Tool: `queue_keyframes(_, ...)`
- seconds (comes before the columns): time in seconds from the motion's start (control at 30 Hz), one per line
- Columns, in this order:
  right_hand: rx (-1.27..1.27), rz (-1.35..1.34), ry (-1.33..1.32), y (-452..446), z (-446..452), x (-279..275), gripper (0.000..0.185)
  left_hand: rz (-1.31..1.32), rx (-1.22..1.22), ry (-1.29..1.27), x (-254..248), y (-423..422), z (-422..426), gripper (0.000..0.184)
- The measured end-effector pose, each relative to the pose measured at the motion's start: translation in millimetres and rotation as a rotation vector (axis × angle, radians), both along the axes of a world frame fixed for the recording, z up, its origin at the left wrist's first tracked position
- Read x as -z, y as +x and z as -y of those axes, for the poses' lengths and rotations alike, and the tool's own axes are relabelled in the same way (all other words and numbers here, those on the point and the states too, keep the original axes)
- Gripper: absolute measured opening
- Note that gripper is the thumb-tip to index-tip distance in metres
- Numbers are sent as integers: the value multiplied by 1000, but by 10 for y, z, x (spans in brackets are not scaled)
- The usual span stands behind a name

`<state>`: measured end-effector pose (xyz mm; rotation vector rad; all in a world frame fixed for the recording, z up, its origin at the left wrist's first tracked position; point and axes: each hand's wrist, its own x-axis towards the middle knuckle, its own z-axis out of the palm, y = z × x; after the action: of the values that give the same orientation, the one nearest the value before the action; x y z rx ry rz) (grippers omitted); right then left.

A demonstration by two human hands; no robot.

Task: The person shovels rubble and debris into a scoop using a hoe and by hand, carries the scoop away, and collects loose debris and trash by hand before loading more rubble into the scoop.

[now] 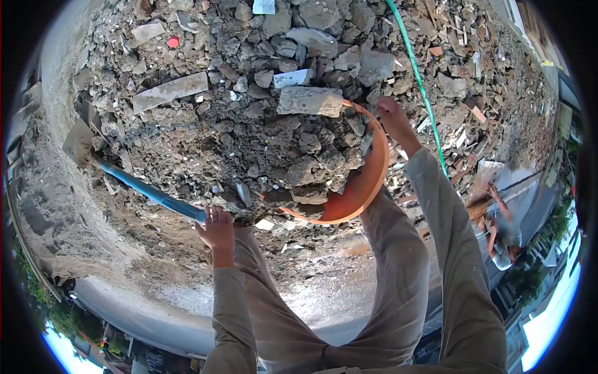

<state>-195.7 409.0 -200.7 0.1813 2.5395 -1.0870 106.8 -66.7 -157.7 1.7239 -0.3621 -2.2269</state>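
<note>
My left hand (217, 229) is closed round the end of the blue handle of a hoe (149, 192). Its flat, dusty blade (78, 142) rests at the left edge of the rubble. An orange basin (372, 177) stands tilted on its side in front of my right leg, its mouth facing the debris. Broken lumps and soil lie in and against the basin, hiding part of its inside. At the basin's upper right rim, my right hand (392, 118) is closed, with the fingers partly hidden. A long grey broken block (310, 101) touches the top of the rim.
Rubble (249, 143) covers the ground ahead, with a flat slab piece (171, 91) to the left. A green hose (414, 68) runs down the right side. Another person (501, 234) is at the far right, near a paved strip. Pavement (311, 308) lies behind my legs.
</note>
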Motion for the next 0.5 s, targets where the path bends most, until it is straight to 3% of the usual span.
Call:
queue_keyframes(0.07,-52,46,112,-309,216,389,35,283,317,197,492,323,-486,70)
queue_keyframes(0.1,-24,169,-89,-404,260,762,36,365,402,277,628,447,-737,66)
queue_keyframes(0.13,16,349,-176,-475,469,763,33,435,501,377,784,535,-1053,61)
queue_keyframes(0.17,-296,102,73,-502,621,521,30,412,509,377,992,633,-1307,56)
queue_keyframes(0.2,-213,0,91,-451,590,1000,38,383,515,396,1239,821,-1475,51)
queue_keyframes(0.27,-124,255,74,-530,599,740,44,369,354,95,1902,963,-1790,40)
queue_keyframes(0.3,-214,235,108,-519,567,784,50,330,265,271,1592,614,-1884,45)
queue_keyframes(0.33,-137,294,76,-512,560,788,52,435,225,287,1542,521,-1947,49)
queue_keyframes(0.4,-62,349,24,-470,640,870,55,321,231,308,1741,799,-1839,49)
queue_keyframes(0.5,-215,332,225,-382,664,941,61,117,302,325,1762,869,-1781,46)
